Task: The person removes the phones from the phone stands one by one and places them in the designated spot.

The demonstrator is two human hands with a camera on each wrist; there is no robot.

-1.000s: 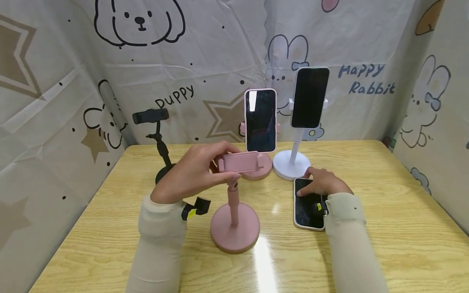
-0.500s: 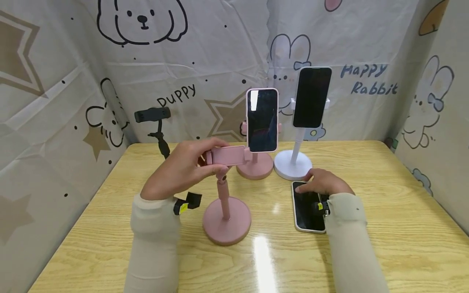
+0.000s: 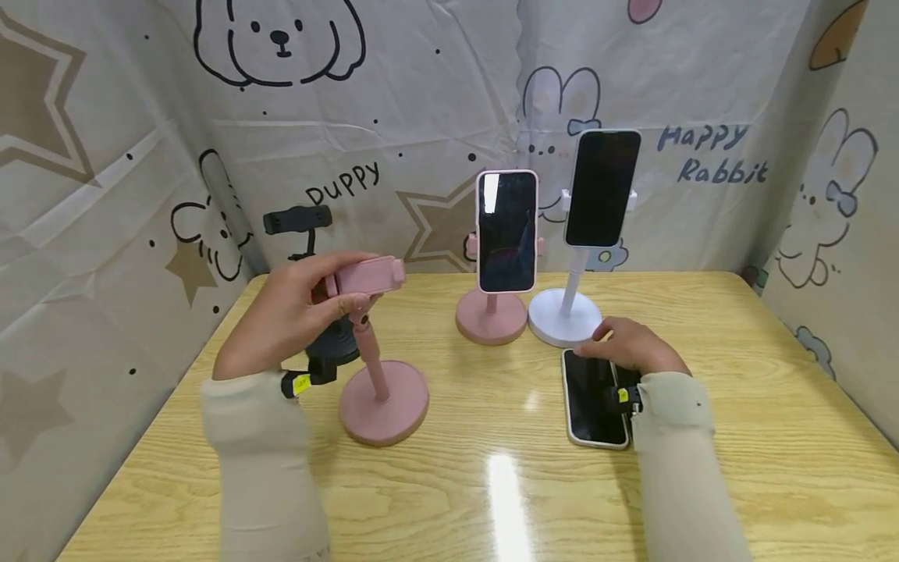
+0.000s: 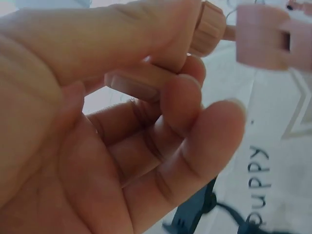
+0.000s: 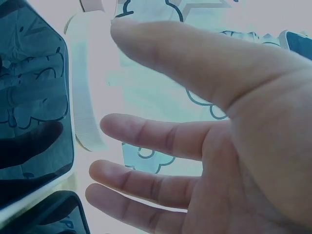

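In the head view my left hand grips the clamp head of a pink phone stand, fingers behind and thumb beneath. The stand leans, its round base low over the table. The left wrist view shows the thumb at the stand's ribbed knob. My right hand hovers with extended fingers at the far end of a flat phone with a pale edge. In the right wrist view its fingers are spread beside that phone, holding nothing. A second phone lies alongside it, mostly hidden by the wrist in the head view.
Behind stand another pink stand and a white stand, each carrying an upright phone. A black stand is partly hidden behind my left hand. Printed cloth walls the wooden table at back and sides.
My left hand has carried the pink stand to the left and farther back, toward the black stand. The right hand has stayed near the flat phone, which sits slightly nearer.
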